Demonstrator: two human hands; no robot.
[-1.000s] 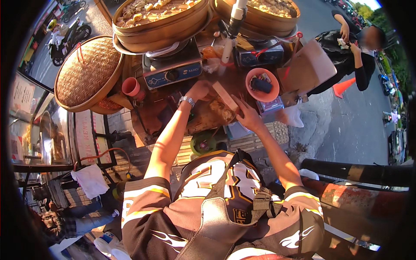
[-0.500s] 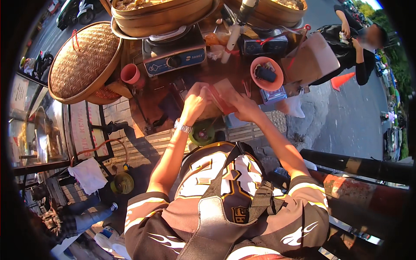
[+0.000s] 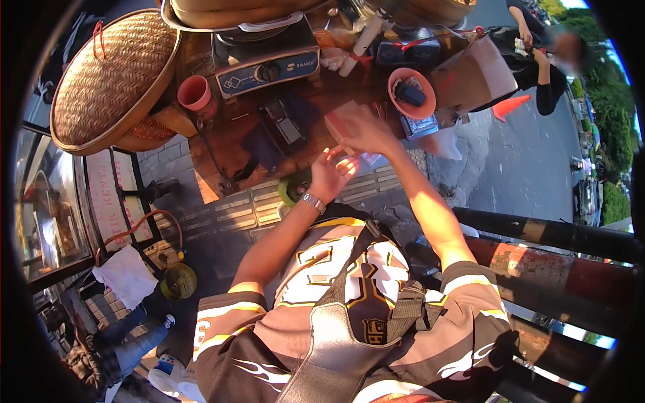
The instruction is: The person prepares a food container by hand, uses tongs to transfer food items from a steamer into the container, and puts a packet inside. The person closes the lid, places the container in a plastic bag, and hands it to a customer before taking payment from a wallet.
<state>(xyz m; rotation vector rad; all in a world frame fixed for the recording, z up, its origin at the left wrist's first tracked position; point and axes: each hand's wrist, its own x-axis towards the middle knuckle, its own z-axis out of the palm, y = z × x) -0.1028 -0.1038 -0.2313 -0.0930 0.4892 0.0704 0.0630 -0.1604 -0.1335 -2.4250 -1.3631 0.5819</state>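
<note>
My right hand (image 3: 368,133) grips a flat brown-and-red piece (image 3: 338,127), perhaps folded paper or thin card, above the near edge of the wooden table. Just below and left of it, my left hand (image 3: 332,176) is turned palm up. Its fingers are spread and slightly curled, with nothing seen in them. On the table to the left lies a dark flat case (image 3: 285,124) with grey panels. Right of my right hand, a blue-and-white pack (image 3: 420,126) sits below a salmon-pink bowl (image 3: 396,79) holding a dark object.
A two-tone gas stove (image 3: 269,69) carries a large bamboo steamer (image 3: 235,15). Left of it are a pink cup (image 3: 193,93) and a woven bamboo lid (image 3: 114,80). A cardboard box (image 3: 477,70) stands at the right edge; a person (image 3: 537,54) is beyond it. Black railings (image 3: 544,232) run behind my right.
My left hand has let go of the brown-and-red piece, dropped toward me and turned palm up. The right hand keeps hold of it. The whole view has shifted slightly.
</note>
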